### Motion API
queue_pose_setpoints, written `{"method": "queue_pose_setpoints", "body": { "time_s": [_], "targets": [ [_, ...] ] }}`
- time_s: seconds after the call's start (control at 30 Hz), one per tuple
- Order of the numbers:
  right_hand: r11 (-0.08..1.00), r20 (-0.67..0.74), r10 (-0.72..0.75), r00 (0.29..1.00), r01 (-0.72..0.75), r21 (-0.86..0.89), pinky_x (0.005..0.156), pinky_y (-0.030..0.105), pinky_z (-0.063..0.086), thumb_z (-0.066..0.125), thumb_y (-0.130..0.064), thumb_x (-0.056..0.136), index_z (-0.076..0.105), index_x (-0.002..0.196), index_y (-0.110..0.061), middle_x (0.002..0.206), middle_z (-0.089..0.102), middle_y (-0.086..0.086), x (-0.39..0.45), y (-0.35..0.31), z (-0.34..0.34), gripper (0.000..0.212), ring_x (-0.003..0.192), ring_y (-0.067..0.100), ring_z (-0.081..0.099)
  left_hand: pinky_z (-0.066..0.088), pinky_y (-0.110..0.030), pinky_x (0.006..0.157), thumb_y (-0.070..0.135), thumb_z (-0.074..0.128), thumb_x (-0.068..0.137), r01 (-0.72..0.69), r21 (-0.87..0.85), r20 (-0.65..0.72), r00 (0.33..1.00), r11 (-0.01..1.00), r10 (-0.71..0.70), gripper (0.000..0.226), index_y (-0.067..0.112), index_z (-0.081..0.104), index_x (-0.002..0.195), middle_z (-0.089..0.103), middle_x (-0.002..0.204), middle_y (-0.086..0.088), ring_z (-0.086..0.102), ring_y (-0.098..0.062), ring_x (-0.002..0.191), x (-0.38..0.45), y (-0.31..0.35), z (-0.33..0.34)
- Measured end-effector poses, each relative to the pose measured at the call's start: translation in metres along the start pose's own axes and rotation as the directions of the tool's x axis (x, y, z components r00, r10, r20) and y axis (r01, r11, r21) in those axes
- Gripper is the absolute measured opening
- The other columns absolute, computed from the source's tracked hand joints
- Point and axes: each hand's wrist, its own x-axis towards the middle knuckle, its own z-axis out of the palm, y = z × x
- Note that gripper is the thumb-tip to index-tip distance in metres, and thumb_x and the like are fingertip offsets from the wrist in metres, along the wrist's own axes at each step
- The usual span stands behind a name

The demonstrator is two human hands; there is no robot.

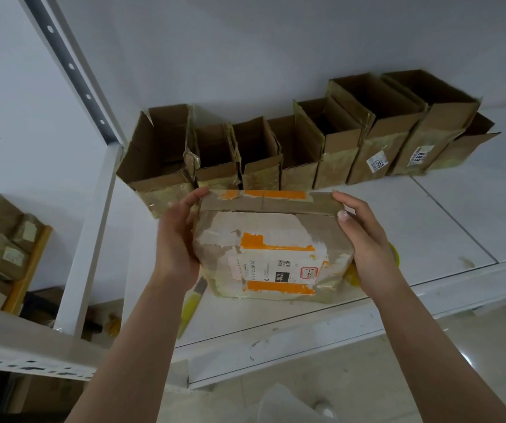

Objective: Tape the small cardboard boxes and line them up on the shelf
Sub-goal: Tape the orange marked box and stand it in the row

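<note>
As both hands clasp it, left hand [176, 239] and right hand [364, 239], fingers curled on opposite ends, the worn brown cardboard box w/ orange-striped label [271, 244] sits over the white shelf [447, 227] front. Looks light, crushable; grip ends.

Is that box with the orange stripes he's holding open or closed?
Closed. The orange-striped box has its flaps folded flat together, and the left hand and right hand grip its sides.
</note>
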Motion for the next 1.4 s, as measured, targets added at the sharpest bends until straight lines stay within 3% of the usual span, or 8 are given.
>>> {"method": "queue_pose_setpoints", "body": {
  "time_s": [0.3,0.4,0.6,0.77,0.93,1.03,1.17,1.4],
  "targets": [
    [0.978,-0.011,0.081,0.997,-0.081,-0.190,0.103,0.022,0.039,0.041,-0.072,0.087,0.047,0.136,-0.049,0.138,0.054,-0.018,-0.001,-0.010,-0.019,0.054,0.123,-0.001,0.051,0.060,-0.032,0.065,0.010,0.059,0.095,-0.061,0.217,0.010,0.998,0.974,0.060,0.029,0.032,0.060,0.113,0.071,0.101,0.001,0.071,-0.021,0.083,0.003,0.004,0.001],
    [0.954,-0.121,0.190,0.974,-0.213,-0.210,0.105,0.042,0.045,0.060,-0.037,0.094,0.062,0.118,-0.027,0.119,0.066,0.006,0.002,-0.009,-0.045,0.026,0.111,0.019,0.062,0.060,-0.030,0.063,0.008,0.057,0.095,-0.061,0.189,0.020,0.998,0.980,0.059,0.030,0.031,0.059,0.115,0.071,0.104,-0.002,0.072,-0.022,0.082,0.003,0.001,0.001],
    [0.494,0.236,0.555,0.798,-0.087,-0.865,0.095,0.036,0.048,0.071,-0.022,0.082,0.063,0.097,-0.025,0.105,0.068,0.000,-0.004,0.010,-0.062,0.017,0.107,0.023,0.062,0.058,-0.029,0.060,0.007,0.055,0.096,-0.048,0.149,0.039,0.998,0.988,0.042,0.031,0.033,0.061,0.112,0.074,0.097,0.004,0.073,-0.019,0.081,0.005,-0.001,-0.001],
    [0.142,0.062,0.382,0.922,0.008,-0.990,0.084,0.022,0.035,0.055,-0.017,0.090,0.064,0.115,-0.025,0.119,0.065,0.001,-0.007,0.026,-0.058,0.028,0.112,0.023,0.057,0.058,-0.029,0.061,0.009,0.055,0.096,-0.023,0.126,0.048,0.999,0.992,0.017,0.031,0.033,0.061,0.114,0.071,0.107,-0.001,0.073,-0.021,0.083,0.005,0.001,-0.003],
    [0.621,-0.084,0.289,0.954,-0.253,-0.742,0.081,0.032,0.046,0.067,-0.008,0.086,0.071,0.099,-0.010,0.097,0.066,0.015,0.003,-0.020,-0.087,0.013,0.100,0.034,0.063,0.058,-0.030,0.060,0.006,0.052,0.097,-0.009,0.068,0.029,1.000,0.998,0.007,0.030,0.030,0.060,0.114,0.072,0.100,-0.003,0.072,-0.021,0.080,0.002,0.002,0.003],
    [0.938,-0.031,0.069,0.997,-0.075,-0.337,0.071,0.025,0.052,0.068,-0.012,0.087,0.074,0.083,-0.024,0.078,0.072,-0.002,0.007,-0.079,-0.079,0.014,0.077,0.013,0.067,0.058,-0.031,0.059,0.006,0.053,0.097,0.005,0.049,0.017,1.000,0.999,-0.006,0.030,0.029,0.060,0.114,0.071,0.102,-0.007,0.072,-0.022,0.079,0.000,0.005,0.006],
    [0.978,0.268,-0.118,0.956,0.159,-0.136,0.076,0.015,0.053,0.064,-0.038,0.082,0.076,0.088,-0.040,0.083,0.074,-0.004,0.016,-0.145,-0.035,0.014,0.081,0.003,0.067,0.058,-0.032,0.058,0.006,0.053,0.096,0.021,0.070,0.020,1.000,0.997,-0.022,0.031,0.028,0.058,0.117,0.068,0.109,-0.011,0.072,-0.024,0.079,-0.006,0.008,0.010],
    [0.877,0.462,0.175,0.870,0.076,-0.475,0.065,0.021,0.054,0.062,-0.048,0.082,0.070,0.091,-0.025,0.083,0.073,-0.006,0.042,-0.142,0.055,0.026,0.074,0.006,0.069,0.060,-0.039,0.080,0.016,0.059,0.096,-0.002,0.243,0.029,1.000,0.970,-0.005,0.032,0.033,0.056,0.123,0.064,0.123,-0.010,0.070,-0.027,0.097,-0.015,0.015,0.009]
  ]
}}
